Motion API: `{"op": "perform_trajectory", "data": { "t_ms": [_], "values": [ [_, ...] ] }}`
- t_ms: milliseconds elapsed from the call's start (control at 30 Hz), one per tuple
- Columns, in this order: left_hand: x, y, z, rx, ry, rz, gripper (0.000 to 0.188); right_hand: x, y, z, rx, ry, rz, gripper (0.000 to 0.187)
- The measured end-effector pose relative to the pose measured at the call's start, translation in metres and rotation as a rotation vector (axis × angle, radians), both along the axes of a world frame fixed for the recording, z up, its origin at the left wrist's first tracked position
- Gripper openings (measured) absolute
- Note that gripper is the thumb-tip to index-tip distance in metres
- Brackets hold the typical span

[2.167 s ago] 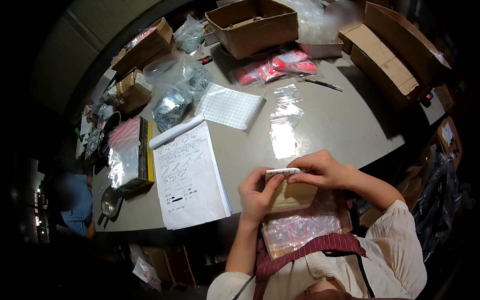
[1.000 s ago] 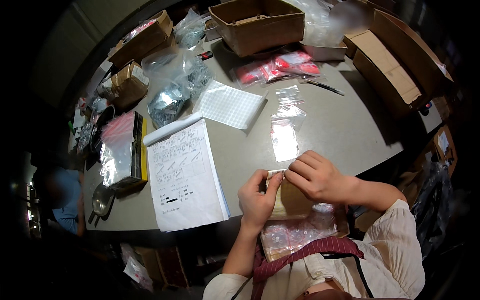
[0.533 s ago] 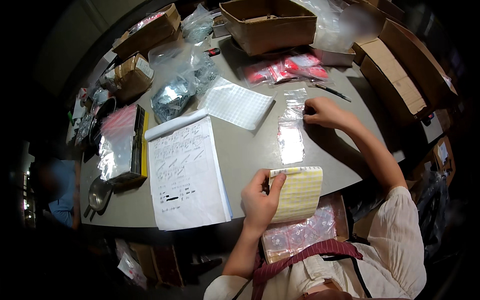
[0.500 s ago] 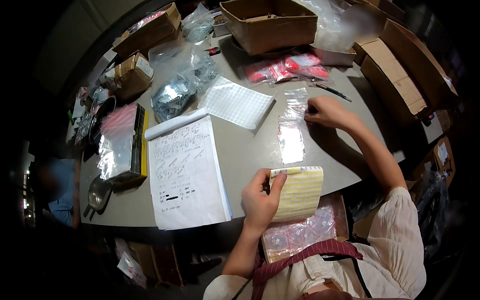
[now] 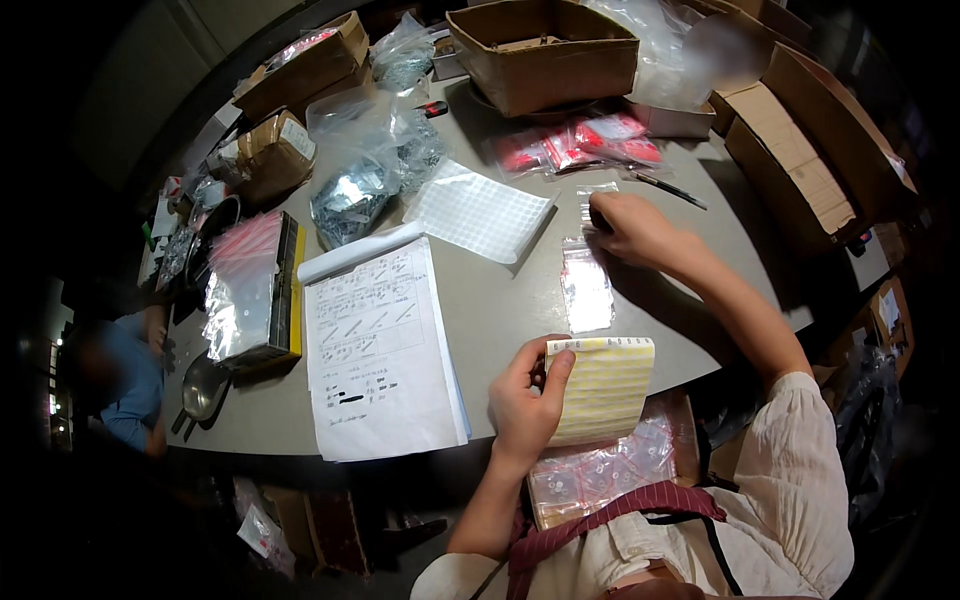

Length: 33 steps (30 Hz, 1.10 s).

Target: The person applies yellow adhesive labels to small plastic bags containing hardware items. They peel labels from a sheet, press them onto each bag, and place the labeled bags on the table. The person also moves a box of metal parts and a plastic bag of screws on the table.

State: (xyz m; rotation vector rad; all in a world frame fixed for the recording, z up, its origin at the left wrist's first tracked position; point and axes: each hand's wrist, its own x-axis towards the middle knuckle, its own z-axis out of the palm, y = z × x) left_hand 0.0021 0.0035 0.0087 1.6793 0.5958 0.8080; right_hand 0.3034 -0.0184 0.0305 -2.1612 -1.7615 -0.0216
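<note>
My left grip (image 5: pixel 525 405) grasps the yellow sheet (image 5: pixel 608 395) by its left edge, thumb on top. Reckoning from that sheet, my right grip (image 5: pixel 635 232) is at twelve o'clock, fingers curled over the column of clear bags (image 5: pixel 588 290) and hiding part of it; I cannot tell whether it has caught one. Just past my right knuckles lies a pen (image 5: pixel 668 190), with red bags (image 5: pixel 605 142) and an open box (image 5: pixel 545 75) beyond. A long box (image 5: pixel 795 155) fills one o'clock. A white sheet (image 5: pixel 480 210) lies at eleven, beside the column but apart; a bag of metal parts (image 5: pixel 355 195) sits at ten. The pad (image 5: pixel 380 350) takes up nine, close to my left wrist, with a pan (image 5: pixel 205 385) farther out on the tabletop (image 5: pixel 490 320). At six, the yellow sheet partly covers a tray (image 5: pixel 686 440) of small bags (image 5: pixel 605 468).
</note>
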Motion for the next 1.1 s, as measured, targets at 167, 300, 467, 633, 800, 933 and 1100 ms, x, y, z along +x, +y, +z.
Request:
{"op": "perform_trajectory", "data": {
  "t_ms": [167,300,467,633,800,933,1100],
  "values": [
    [0.000,-0.002,-0.003,-0.094,-0.009,-0.014,0.023,0.015,-0.033,0.001,-0.039,-0.042,-0.266,0.037],
    [0.001,-0.002,-0.004,-0.122,-0.037,-0.012,0.022,0.041,-0.072,0.019,-0.144,0.093,-0.416,0.046],
    [0.002,0.000,-0.003,-0.143,-0.034,-0.058,0.021,0.057,-0.130,-0.020,0.121,0.122,-0.154,0.054],
    [-0.009,0.003,-0.005,-0.320,-0.256,-0.104,0.021,-0.020,-0.166,-0.023,0.113,0.483,0.099,0.047],
    [-0.008,0.009,-0.014,-0.433,-0.454,-0.158,0.019,-0.091,-0.190,0.003,0.004,0.954,0.483,0.028],
    [-0.013,0.008,-0.014,-0.385,-0.458,-0.175,0.018,-0.090,-0.191,0.018,0.005,1.210,0.286,0.020],
    [-0.009,-0.001,-0.005,-0.039,-0.187,-0.113,0.014,-0.087,-0.151,0.050,0.153,0.740,0.197,0.026]
  ]
}}
